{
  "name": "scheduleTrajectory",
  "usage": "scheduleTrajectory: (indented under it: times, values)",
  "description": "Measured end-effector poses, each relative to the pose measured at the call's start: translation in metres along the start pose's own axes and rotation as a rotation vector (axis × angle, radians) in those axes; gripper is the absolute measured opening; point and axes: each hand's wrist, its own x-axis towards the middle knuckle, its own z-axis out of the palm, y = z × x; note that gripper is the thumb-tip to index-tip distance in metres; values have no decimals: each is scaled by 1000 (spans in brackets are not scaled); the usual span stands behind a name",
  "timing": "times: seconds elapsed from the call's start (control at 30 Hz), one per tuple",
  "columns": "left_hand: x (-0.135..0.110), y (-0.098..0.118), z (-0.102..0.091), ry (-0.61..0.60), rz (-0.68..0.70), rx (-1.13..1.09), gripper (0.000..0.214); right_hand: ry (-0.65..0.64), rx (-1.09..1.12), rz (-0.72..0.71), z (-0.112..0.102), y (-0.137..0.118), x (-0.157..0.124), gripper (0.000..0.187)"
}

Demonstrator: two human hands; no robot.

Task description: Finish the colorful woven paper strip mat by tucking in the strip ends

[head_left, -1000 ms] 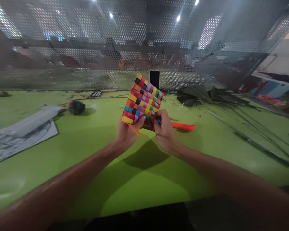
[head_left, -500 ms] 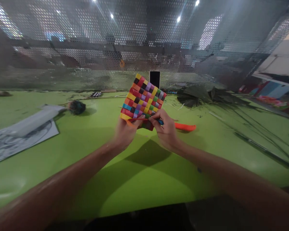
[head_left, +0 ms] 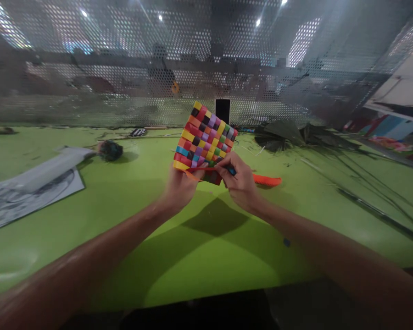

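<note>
A woven piece of many-coloured strips, in red, yellow, purple, black, green and blue, is held tilted above the table. My left hand grips its lower left edge, thumb in front and the other fingers hidden behind. My right hand pinches a thin red-orange strip at the lower right edge, thumb against forefinger. That strip runs along the lower edge between both hands. Something blue shows by the right fingers, and whether it is a strip or a tool I cannot tell. An orange-red toothed object lies just right of my right hand.
A phone stands upright at the back against a perforated metal screen. At left lie printed sheets, a clear roll and a dark tufted ball. Dried fan leaves with long stalks spread over the right of the green table.
My right hand has shifted slightly right, and the red-orange strip now shows as a straighter line between the hands. The view has tilted a little; the woven piece stays in my left hand.
</note>
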Motion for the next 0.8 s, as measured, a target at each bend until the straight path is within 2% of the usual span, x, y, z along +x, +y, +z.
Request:
scheduleTrajectory:
  times: [0.13,0.2,0.43,0.6,0.8]
  values:
    - [-1,2,1,-18,-33,-45,26,32,0,-4,2,1,0,14]
    - [-1,3,0,-14,-8,-6,25,23,30,28,1,3,1,13]
    - [4,3,-5,42,69,153,25,-135,98,101,-6,2,7,7]
    - [6,5,-2,28,100,150,19,-78,142,161,-6,0,10,9]
    - [6,-1,-4,30,17,73,20,-59,154,112,-4,4,10,13]
